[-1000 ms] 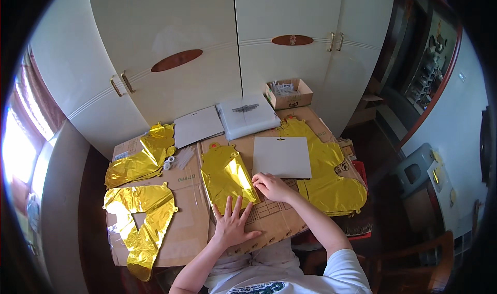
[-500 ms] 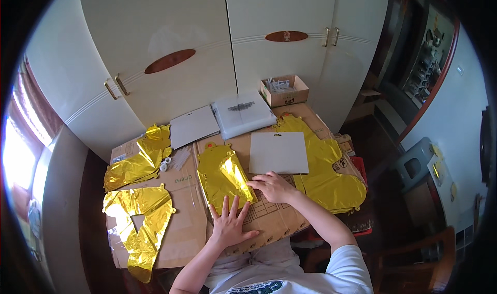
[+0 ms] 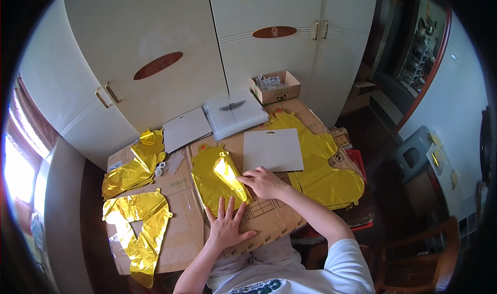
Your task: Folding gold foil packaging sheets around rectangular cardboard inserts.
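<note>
The left hand (image 3: 226, 231) spreads its fingertips on the gold foil (image 3: 208, 170); the right hand (image 3: 265, 183) curls at its edge, pinch unclear. Light, even pressure should limit wrinkles.

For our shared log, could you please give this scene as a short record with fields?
Left hand: fingers spread on the near end of the central gold foil piece
Right hand: fingers at that piece's right edge
Left side: shiny gold foil pieces
Right side: white rectangular card, partly over large gold foil piece
Far side: open brown cardboard box
</note>
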`<action>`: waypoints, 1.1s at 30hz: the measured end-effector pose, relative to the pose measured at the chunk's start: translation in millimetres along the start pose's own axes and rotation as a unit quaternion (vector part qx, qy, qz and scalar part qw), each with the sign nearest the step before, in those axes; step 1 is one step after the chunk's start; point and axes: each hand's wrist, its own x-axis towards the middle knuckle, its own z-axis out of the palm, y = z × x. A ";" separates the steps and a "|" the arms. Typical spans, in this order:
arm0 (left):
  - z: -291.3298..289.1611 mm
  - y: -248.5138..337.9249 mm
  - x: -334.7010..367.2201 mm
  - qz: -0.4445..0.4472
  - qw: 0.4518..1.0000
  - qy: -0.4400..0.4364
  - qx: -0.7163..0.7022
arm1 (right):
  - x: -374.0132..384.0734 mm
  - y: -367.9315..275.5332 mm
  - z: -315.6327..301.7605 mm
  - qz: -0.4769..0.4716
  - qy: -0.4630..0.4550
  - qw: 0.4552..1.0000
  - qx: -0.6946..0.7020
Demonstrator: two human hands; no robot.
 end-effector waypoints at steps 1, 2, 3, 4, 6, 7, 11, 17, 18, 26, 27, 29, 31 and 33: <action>-0.1 0.1 0.3 0.000 1.000 -0.003 0.002 | -0.7 1.8 2.0 0.004 0.005 1.000 0.000; -0.1 0.4 0.9 0.001 1.000 -0.006 0.004 | -2.0 4.1 4.7 0.009 0.010 1.000 -0.001; -0.3 0.5 1.1 0.000 1.000 -0.009 0.006 | -1.6 4.6 5.3 0.011 0.015 1.000 -0.001; -0.7 0.3 1.1 0.000 1.000 -0.011 0.005 | -1.4 4.7 6.1 0.011 0.020 1.000 -0.002; -1.7 0.0 0.5 -0.002 1.000 -0.015 0.003 | -0.9 4.0 7.4 0.009 0.029 1.000 -0.004; -2.1 0.1 0.3 -0.003 1.000 -0.017 0.003 | -0.7 3.2 7.8 0.011 0.028 1.000 -0.004; -2.4 0.3 0.1 -0.005 1.000 -0.021 0.007 | -1.5 0.9 10.1 0.016 0.034 0.999 -0.007; -1.0 -0.4 0.3 -0.002 1.000 -0.017 0.003 | 2.7 1.1 14.6 0.022 0.067 0.997 -0.031; -1.3 0.1 1.0 -0.001 1.000 -0.015 0.002 | 5.2 1.6 14.3 0.028 0.065 0.997 -0.041; 1.1 -1.2 0.6 -0.004 1.000 -0.010 0.006 | 36.7 4.7 14.7 0.058 0.017 0.995 -0.083; 0.4 -0.8 1.3 -0.003 1.000 -0.012 0.006 | 39.2 5.8 14.2 0.060 0.013 0.994 -0.085; 0.3 -0.4 1.9 0.000 1.000 -0.011 0.009 | 41.9 13.9 22.3 0.056 0.043 0.991 -0.110; 0.1 -0.9 1.0 -0.002 1.000 -0.012 0.010 | 48.4 15.4 23.8 0.061 0.051 0.990 -0.118; -0.5 -0.8 0.4 -0.003 1.000 -0.013 0.011 | 54.7 17.4 23.9 0.080 0.036 0.990 -0.113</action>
